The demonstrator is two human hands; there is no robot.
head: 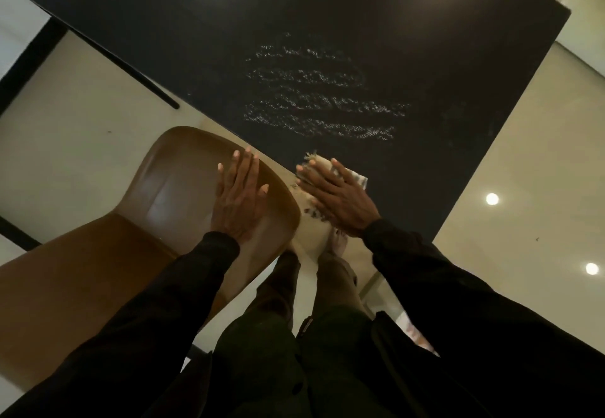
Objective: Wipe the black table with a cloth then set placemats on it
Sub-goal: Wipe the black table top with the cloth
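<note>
The black table (327,8) fills the upper part of the view, with whitish streaks (314,90) smeared across its middle. At the table's near edge my right hand (337,198) lies flat with straight fingers on a pale, frayed cloth (355,177), part of which hangs over the edge below the hand. My left hand (237,198) is spread flat over the top of a brown chair's backrest (183,182), beside the table edge. No placemats are in view.
The brown chair (98,270) stands to the left of my legs, tight against the table's near edge. Pale tiled floor (523,188) surrounds the table, with two bright light reflections on the right. A dark table leg bar (131,70) runs along the left.
</note>
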